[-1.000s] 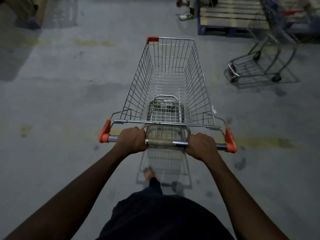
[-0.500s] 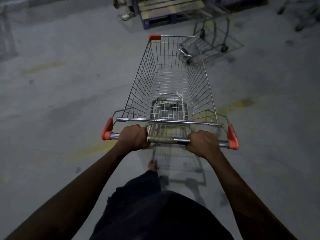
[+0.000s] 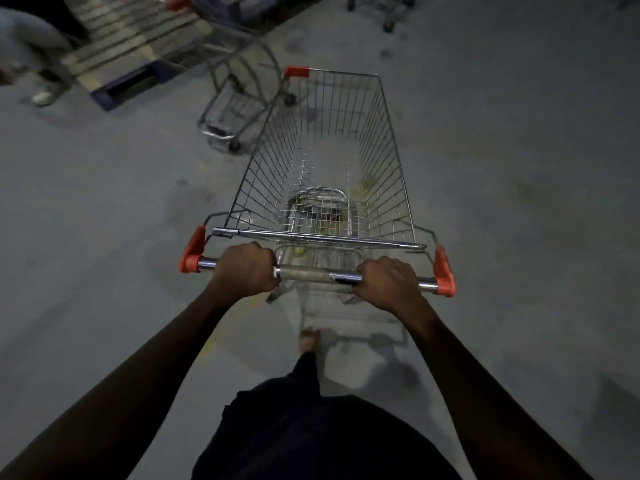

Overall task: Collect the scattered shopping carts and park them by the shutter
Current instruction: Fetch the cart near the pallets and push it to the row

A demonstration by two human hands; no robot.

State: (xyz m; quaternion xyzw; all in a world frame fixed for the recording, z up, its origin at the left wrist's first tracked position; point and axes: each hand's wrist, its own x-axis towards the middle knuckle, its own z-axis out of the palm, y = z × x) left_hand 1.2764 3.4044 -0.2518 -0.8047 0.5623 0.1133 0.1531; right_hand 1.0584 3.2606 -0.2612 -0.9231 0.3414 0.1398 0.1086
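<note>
Shopping cart (image 3: 389, 157): wire basket, upright on the grey concrete floor (image 3: 519, 174), directly ahead of the person, nose pointing away. Orange cap (image 3: 296, 71) on its far left corner. Handle bar (image 3: 318, 274) runs across the near end, with an orange piece at each tip. A folded wire seat flap (image 3: 320, 216) lies inside the basket toward the handle end.

Left hand (image 3: 244, 270): fingers curled tight over the bar, knuckles up, toward the cart's left end. Right hand (image 3: 389, 287): same wrap-around grip, toward the cart's right end. A dull, worn stretch of bar shows between the two hands. Both arms reach out nearly straight.

Behind the cart, under the handle: one bare foot (image 3: 308, 341) on the floor.

Second cart (image 3: 235, 109): off the held cart's far left corner, just beside it. It is blurred, and I cannot tell whether the two touch.

Farther left of the held cart: a wooden pallet (image 3: 138, 53) on a blue base. Farther left again, another person's leg and pale shoe (image 3: 43, 97).

Ahead and slightly right of the held cart, well apart: frame and wheels of a third cart (image 3: 384, 12), cut off by the top edge.
</note>
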